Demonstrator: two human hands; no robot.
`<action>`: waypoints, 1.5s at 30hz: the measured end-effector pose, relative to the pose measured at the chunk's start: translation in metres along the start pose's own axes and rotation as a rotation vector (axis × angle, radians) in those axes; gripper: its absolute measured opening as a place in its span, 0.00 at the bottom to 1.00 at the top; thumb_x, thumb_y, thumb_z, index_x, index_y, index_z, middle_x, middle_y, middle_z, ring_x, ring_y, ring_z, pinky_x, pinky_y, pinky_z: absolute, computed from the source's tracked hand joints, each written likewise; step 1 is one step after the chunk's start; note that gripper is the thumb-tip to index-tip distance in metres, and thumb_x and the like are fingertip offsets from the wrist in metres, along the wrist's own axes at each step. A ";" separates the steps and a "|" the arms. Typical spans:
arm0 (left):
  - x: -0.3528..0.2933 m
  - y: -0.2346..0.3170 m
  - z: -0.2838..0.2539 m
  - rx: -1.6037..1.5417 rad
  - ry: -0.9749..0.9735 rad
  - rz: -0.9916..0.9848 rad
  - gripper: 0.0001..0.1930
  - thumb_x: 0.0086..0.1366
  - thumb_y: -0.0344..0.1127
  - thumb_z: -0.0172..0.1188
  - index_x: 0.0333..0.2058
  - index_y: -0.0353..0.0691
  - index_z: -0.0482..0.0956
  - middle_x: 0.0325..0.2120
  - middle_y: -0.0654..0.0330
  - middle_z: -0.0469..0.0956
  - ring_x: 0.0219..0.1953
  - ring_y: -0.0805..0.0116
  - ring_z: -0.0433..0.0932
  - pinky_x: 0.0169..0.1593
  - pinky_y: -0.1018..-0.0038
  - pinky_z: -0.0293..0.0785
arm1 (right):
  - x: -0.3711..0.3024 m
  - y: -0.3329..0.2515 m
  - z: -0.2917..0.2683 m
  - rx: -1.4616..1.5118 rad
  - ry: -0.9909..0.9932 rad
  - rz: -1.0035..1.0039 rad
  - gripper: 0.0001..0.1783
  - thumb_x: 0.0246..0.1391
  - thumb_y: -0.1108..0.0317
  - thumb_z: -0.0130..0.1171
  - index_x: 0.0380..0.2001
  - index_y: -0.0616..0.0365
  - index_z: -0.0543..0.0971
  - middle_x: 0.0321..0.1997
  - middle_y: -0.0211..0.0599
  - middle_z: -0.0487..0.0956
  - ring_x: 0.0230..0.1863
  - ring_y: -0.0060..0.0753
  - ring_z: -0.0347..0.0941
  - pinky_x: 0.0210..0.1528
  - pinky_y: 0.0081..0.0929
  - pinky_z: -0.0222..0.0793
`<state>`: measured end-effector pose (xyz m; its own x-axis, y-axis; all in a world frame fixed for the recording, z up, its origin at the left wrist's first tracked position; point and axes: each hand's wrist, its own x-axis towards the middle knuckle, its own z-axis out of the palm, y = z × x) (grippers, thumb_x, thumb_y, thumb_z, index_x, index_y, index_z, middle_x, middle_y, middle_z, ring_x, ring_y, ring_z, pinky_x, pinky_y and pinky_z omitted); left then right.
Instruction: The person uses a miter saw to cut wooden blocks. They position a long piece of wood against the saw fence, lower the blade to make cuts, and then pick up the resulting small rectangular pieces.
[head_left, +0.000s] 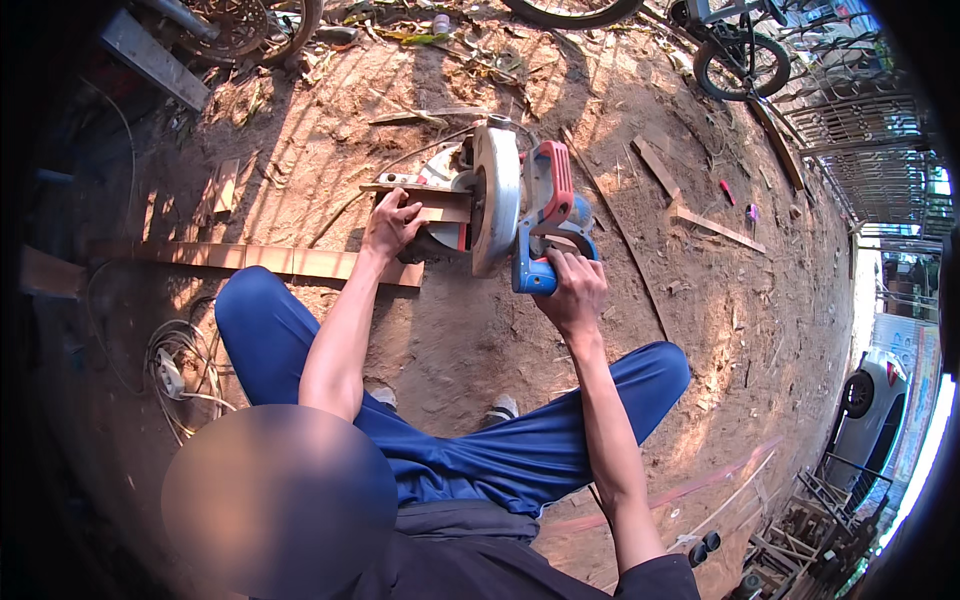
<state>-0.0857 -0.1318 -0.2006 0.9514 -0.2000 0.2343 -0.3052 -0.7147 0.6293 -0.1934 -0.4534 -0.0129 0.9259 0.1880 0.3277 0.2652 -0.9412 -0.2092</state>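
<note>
A miter saw (497,200) with a silver blade guard and a red and blue body stands on the dirt in front of me. My right hand (573,290) is wrapped round its blue handle (538,277). On the left side of the saw, a short piece of wood (445,207) lies on the base against the fence. My left hand (391,225) grips the left end of this wood with bent fingers, a little way from the blade guard. The guard hides the blade and the right end of the wood.
A long wooden board (310,262) lies on the ground by my left knee, near a coiled cable (178,372). Wood offcuts (655,168) are scattered at the right. A small bicycle (742,65) stands far right, and a metal beam (155,58) juts in far left.
</note>
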 end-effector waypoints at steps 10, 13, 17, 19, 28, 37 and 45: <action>0.002 0.002 -0.001 -0.027 0.030 0.053 0.18 0.55 0.41 0.74 0.42 0.39 0.88 0.45 0.48 0.78 0.49 0.50 0.80 0.54 0.61 0.79 | 0.017 0.005 -0.016 0.032 -0.096 -0.007 0.19 0.42 0.59 0.70 0.39 0.50 0.83 0.34 0.36 0.85 0.38 0.40 0.82 0.45 0.37 0.71; 0.003 0.001 0.000 -0.036 0.041 0.059 0.18 0.55 0.42 0.74 0.42 0.39 0.88 0.47 0.47 0.78 0.50 0.49 0.79 0.55 0.61 0.79 | 0.017 0.005 -0.015 0.026 -0.085 -0.008 0.20 0.40 0.59 0.71 0.40 0.49 0.83 0.34 0.36 0.84 0.37 0.40 0.82 0.45 0.37 0.71; 0.002 0.001 0.002 0.001 0.039 0.059 0.19 0.55 0.42 0.74 0.43 0.40 0.88 0.47 0.47 0.78 0.51 0.49 0.79 0.55 0.60 0.79 | 0.017 0.003 -0.016 0.027 -0.068 -0.013 0.20 0.40 0.60 0.71 0.39 0.49 0.83 0.34 0.35 0.84 0.36 0.41 0.81 0.45 0.37 0.71; 0.001 0.000 0.003 -0.003 0.044 0.071 0.18 0.55 0.42 0.74 0.43 0.40 0.87 0.47 0.47 0.78 0.51 0.49 0.79 0.55 0.60 0.79 | 0.017 0.002 -0.016 0.024 -0.068 -0.007 0.19 0.39 0.60 0.71 0.39 0.49 0.83 0.34 0.35 0.84 0.36 0.41 0.81 0.45 0.37 0.71; 0.001 -0.002 0.004 0.017 0.088 0.138 0.19 0.54 0.41 0.76 0.44 0.42 0.86 0.46 0.42 0.79 0.48 0.45 0.81 0.52 0.58 0.81 | 0.015 0.003 -0.014 0.011 -0.108 0.032 0.23 0.36 0.60 0.73 0.41 0.49 0.83 0.37 0.35 0.86 0.40 0.40 0.83 0.46 0.36 0.70; 0.000 0.000 0.001 0.083 0.058 0.120 0.18 0.59 0.45 0.72 0.44 0.40 0.87 0.47 0.46 0.79 0.49 0.50 0.81 0.53 0.62 0.82 | 0.015 0.002 -0.014 0.005 -0.089 0.030 0.22 0.37 0.60 0.73 0.40 0.48 0.83 0.37 0.36 0.87 0.40 0.40 0.83 0.46 0.36 0.71; -0.003 -0.002 0.007 0.080 0.086 0.118 0.18 0.60 0.45 0.71 0.44 0.41 0.87 0.49 0.44 0.80 0.49 0.49 0.82 0.53 0.62 0.83 | 0.016 0.001 -0.016 0.016 -0.084 0.025 0.22 0.37 0.60 0.73 0.40 0.48 0.84 0.36 0.36 0.86 0.39 0.40 0.83 0.46 0.36 0.71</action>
<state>-0.0873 -0.1344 -0.2080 0.9012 -0.2296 0.3676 -0.4067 -0.7414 0.5338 -0.1832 -0.4559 0.0071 0.9515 0.1879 0.2437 0.2451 -0.9416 -0.2311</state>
